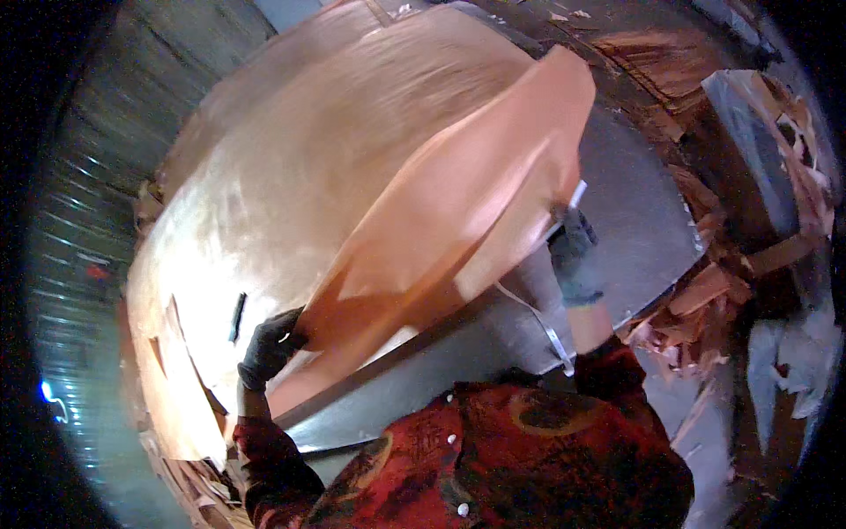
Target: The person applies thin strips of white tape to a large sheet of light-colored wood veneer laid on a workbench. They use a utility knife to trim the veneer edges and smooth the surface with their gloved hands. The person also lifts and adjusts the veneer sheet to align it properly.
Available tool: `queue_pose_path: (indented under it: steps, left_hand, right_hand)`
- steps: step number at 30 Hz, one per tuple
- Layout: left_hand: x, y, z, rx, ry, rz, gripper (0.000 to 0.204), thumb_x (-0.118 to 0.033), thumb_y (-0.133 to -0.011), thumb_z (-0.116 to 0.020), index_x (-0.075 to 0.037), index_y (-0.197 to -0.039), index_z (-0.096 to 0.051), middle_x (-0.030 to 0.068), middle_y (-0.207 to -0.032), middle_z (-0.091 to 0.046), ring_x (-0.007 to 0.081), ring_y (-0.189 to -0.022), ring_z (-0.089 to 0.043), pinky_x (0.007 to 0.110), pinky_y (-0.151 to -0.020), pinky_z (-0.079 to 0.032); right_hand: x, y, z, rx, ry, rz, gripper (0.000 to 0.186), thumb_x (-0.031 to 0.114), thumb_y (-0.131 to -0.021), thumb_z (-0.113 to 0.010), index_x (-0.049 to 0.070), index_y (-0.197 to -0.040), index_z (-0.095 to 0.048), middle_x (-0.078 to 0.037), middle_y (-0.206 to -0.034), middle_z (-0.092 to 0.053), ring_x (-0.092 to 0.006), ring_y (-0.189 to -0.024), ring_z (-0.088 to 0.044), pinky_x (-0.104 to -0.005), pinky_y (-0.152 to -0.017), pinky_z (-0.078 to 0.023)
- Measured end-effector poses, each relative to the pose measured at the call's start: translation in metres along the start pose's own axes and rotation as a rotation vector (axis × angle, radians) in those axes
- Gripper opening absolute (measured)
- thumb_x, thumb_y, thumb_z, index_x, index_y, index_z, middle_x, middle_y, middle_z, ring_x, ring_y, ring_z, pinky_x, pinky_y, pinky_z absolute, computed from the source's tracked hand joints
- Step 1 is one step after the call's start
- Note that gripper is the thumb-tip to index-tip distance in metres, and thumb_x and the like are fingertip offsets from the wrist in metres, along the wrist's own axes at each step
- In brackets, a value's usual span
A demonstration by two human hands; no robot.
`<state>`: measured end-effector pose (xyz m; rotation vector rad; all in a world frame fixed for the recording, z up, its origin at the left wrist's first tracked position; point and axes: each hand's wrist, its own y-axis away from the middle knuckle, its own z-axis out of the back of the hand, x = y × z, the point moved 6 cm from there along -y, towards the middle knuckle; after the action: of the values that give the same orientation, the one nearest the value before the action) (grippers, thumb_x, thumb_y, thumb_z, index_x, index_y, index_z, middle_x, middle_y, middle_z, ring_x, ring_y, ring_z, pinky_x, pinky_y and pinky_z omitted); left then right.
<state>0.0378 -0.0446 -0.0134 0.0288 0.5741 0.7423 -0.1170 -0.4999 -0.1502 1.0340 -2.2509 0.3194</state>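
Note:
A thin reddish-tan wood veneer sheet (458,203) is lifted and bowed across the middle, its far right end curling upward. My left hand (271,348), in a black glove, is closed on its near left end. At its right edge my right hand (573,256), in a grey glove, has its fingers closed on the sheet. A narrow white piece (578,194) sticks out by those right fingers; I cannot make out what it is. Under the lifted sheet lies a broad stack of pale brown veneer (291,185). A short dark bar (238,317) rests on the stack beside my left hand.
A grey flat surface (630,185) extends beneath and right of the stack. A thin pale strip (551,339) lies near my right forearm. Torn veneer scraps (696,309) are heaped at the right, with more scraps (194,485) at the lower left. Corrugated sheeting (88,220) is at the left.

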Motion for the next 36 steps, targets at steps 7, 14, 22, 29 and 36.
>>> queue_pose_path:
  steps: [7,14,22,29,36]
  left_hand:
    - [-0.013,0.004,-0.060,-0.008,-0.067,-0.172,0.067,-0.013,-0.075,-0.069,-0.004,-0.135,-0.039,0.0138,-0.104,-0.065,0.0359,-0.121,-0.046,0.042,-0.097,-0.038]
    - [-0.010,0.007,-0.120,-0.139,-0.027,-0.287,0.098,-0.020,-0.071,-0.074,-0.004,-0.145,-0.012,0.0163,-0.117,-0.060,0.0351,-0.134,-0.028,0.044,-0.100,-0.032]
    - [-0.028,0.048,-0.200,-0.200,-0.244,-0.294,0.097,-0.033,-0.071,-0.072,-0.001,-0.143,-0.016,0.0108,-0.141,-0.040,0.0409,-0.137,-0.017,0.047,-0.106,-0.027]
    - [-0.074,0.050,-0.271,-0.261,-0.257,-0.484,0.071,-0.034,-0.070,-0.070,-0.011,-0.131,-0.041,0.0092,-0.139,-0.042,0.0376,-0.127,-0.035,0.051,-0.105,-0.028]
    - [-0.067,0.047,-0.283,-0.204,-0.348,-0.270,0.074,-0.032,-0.071,-0.069,-0.007,-0.133,-0.039,0.0101,-0.136,-0.045,0.0397,-0.128,-0.034,0.053,-0.104,-0.028]
  right_hand:
    - [0.094,0.169,0.078,-0.147,0.858,0.238,0.022,0.014,-0.093,-0.048,0.002,-0.111,-0.054,0.000,-0.080,-0.054,-0.0113,-0.070,-0.051,-0.0229,-0.063,-0.044]
    - [0.089,0.250,0.134,-0.433,0.379,0.170,0.025,0.017,-0.092,-0.048,0.000,-0.109,-0.056,-0.009,-0.102,-0.060,-0.0177,-0.089,-0.056,-0.0287,-0.077,-0.048]
    - [0.089,0.287,0.231,-0.776,0.434,0.142,0.021,0.022,-0.090,-0.055,0.011,-0.108,-0.057,-0.001,-0.102,-0.060,-0.0140,-0.092,-0.057,-0.0289,-0.079,-0.047]
    - [0.199,0.273,0.257,-0.381,0.212,0.375,0.031,0.015,-0.089,-0.055,0.000,-0.117,-0.054,-0.013,-0.118,-0.058,-0.0243,-0.105,-0.057,-0.0344,-0.091,-0.048]
    - [0.355,0.302,0.272,-0.855,0.514,0.820,0.035,0.033,-0.087,-0.054,0.004,-0.105,-0.061,-0.007,-0.094,-0.063,-0.0190,-0.083,-0.059,-0.0344,-0.078,-0.048]
